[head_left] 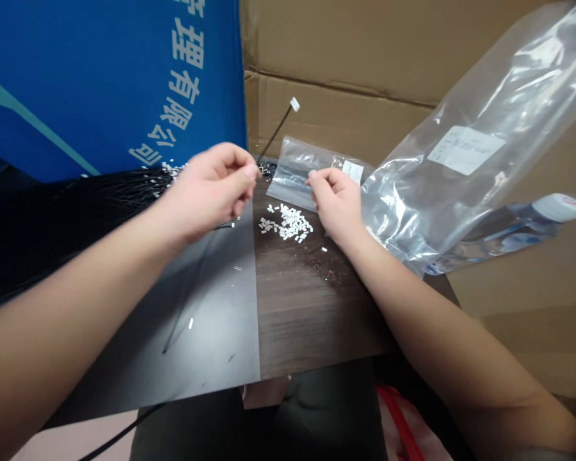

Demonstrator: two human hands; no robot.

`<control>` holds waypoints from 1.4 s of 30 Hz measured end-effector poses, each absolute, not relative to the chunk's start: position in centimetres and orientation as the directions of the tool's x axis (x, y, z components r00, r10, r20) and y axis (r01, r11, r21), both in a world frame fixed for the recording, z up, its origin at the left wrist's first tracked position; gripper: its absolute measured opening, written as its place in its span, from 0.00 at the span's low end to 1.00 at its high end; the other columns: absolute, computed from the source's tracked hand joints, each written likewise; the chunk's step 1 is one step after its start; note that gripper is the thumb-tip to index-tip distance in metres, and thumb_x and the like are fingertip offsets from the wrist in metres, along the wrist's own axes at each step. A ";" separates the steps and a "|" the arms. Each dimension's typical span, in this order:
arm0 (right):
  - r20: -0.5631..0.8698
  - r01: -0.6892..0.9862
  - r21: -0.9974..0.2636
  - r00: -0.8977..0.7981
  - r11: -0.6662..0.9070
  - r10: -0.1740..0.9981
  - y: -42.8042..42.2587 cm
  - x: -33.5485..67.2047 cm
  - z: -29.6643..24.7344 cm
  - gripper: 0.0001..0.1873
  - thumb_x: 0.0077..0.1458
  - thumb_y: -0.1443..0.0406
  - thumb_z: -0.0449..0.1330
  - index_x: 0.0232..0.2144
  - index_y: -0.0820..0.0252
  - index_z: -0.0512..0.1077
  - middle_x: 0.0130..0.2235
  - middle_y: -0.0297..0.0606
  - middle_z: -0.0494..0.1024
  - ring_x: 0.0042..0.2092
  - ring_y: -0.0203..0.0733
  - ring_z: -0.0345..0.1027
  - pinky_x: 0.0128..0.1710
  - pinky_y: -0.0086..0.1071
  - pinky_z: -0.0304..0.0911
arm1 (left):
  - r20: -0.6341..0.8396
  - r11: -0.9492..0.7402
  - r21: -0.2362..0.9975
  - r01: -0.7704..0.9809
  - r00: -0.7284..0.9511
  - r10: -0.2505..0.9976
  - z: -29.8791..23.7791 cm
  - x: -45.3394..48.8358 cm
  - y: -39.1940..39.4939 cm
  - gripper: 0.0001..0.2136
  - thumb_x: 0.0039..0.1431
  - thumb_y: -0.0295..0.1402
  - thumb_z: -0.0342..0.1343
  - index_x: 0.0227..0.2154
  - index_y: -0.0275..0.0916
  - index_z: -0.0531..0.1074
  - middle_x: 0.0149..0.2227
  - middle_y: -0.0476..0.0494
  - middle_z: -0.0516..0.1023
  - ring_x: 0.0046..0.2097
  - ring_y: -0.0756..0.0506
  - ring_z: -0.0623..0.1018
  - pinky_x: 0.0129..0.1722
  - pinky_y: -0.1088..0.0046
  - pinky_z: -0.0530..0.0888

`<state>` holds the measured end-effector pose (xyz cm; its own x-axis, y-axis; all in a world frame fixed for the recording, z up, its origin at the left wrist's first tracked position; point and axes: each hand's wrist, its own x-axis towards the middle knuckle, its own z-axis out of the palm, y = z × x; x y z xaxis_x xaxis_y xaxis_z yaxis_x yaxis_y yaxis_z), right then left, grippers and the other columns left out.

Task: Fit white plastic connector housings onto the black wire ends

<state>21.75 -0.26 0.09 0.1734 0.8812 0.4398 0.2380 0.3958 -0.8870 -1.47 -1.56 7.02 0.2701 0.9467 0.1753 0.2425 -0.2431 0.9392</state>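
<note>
My left hand (211,189) is closed in a pinch on a thin black wire (274,131) that sticks up and away, with a small white connector (294,104) on its far tip. My right hand (335,202) hovers just right of a little pile of white connectors (288,225) on the dark wooden table (307,307); its fingers are curled together, and what they hold is too small to make out. A bundle of black wires (100,192) lies to the left, behind my left hand.
A small clear plastic bag (297,169) lies behind the pile. A large clear bag (484,141) leans at the right over a water bottle (532,221). Cardboard boxes (345,77) and a blue box (100,77) wall the back. A grey sheet (211,320) covers the table's left part.
</note>
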 end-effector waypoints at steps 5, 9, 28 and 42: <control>0.505 0.352 -0.824 0.100 0.444 0.857 -1.0 21.3 0.2 0.11 0.66 0.59 0.62 0.31 0.54 0.72 0.25 0.29 0.66 0.29 0.37 0.58 0.33 0.36 0.56 | 0.429 -0.277 0.335 0.901 0.116 0.896 12.9 -7.3 -0.6 0.11 0.68 0.39 0.60 0.45 0.39 0.82 0.35 0.53 0.75 0.42 0.47 0.76 0.59 0.59 0.71; 0.497 0.353 -0.824 0.072 0.444 0.865 -1.0 21.3 0.1 0.11 0.66 0.58 0.62 0.32 0.55 0.72 0.26 0.29 0.66 0.29 0.37 0.59 0.34 0.37 0.57 | 0.447 -0.184 0.041 0.982 0.147 0.882 13.3 -12.4 1.6 0.15 0.68 0.42 0.56 0.48 0.42 0.82 0.37 0.50 0.66 0.57 0.33 0.77 0.67 0.46 0.66; 0.496 0.412 -0.802 0.057 0.432 0.866 -0.8 21.3 0.1 0.12 0.65 0.56 0.61 0.30 0.54 0.72 0.27 0.30 0.69 0.30 0.38 0.61 0.35 0.36 0.60 | 0.281 -0.769 0.588 0.251 0.828 0.485 5.0 2.7 -7.8 0.10 0.70 0.34 0.56 0.35 0.40 0.81 0.33 0.51 0.84 0.35 0.51 0.79 0.38 0.75 0.71; 0.510 0.616 -0.608 -0.180 0.501 0.841 -0.5 19.8 2.4 0.07 0.65 0.62 0.59 0.39 0.55 0.77 0.41 0.40 0.81 0.41 0.46 0.71 0.45 0.42 0.66 | 0.063 -0.655 0.751 0.082 0.979 0.195 0.8 5.7 -10.1 0.08 0.69 0.39 0.58 0.35 0.45 0.78 0.34 0.52 0.83 0.39 0.49 0.80 0.40 0.74 0.70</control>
<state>19.78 -0.54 2.40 -0.1798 0.8409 0.5105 0.6156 0.5009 -0.6084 5.66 -10.15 0.85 0.9787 0.1953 0.0632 0.0822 -0.6548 0.7513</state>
